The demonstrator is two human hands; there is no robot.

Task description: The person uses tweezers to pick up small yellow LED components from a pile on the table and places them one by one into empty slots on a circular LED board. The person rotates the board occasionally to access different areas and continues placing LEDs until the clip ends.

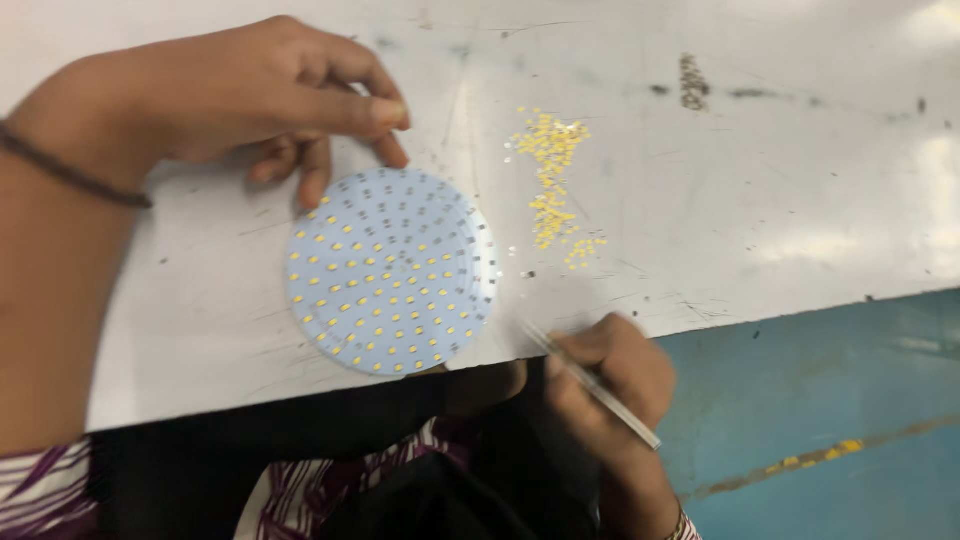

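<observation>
Right hand (610,375) curled around tweezers (590,383)

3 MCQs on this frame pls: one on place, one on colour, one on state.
1. Where does the pile of loose chips lie?
A. On the round board
B. On the table, right of the round board
C. On the floor

2. What colour are the chips set on the round board?
A. Yellow
B. Red
C. Green

3. What is the right hand doing?
A. Lying flat and empty
B. Holding thin metal tweezers
C. Covering the board

Answers:
1 B: the pile sits on the white table, apart from the board.
2 A: yellow dots fill much of the board.
3 B: its fingers pinch the tweezers at the table edge, while the left hand fingers the board's far rim.
</observation>
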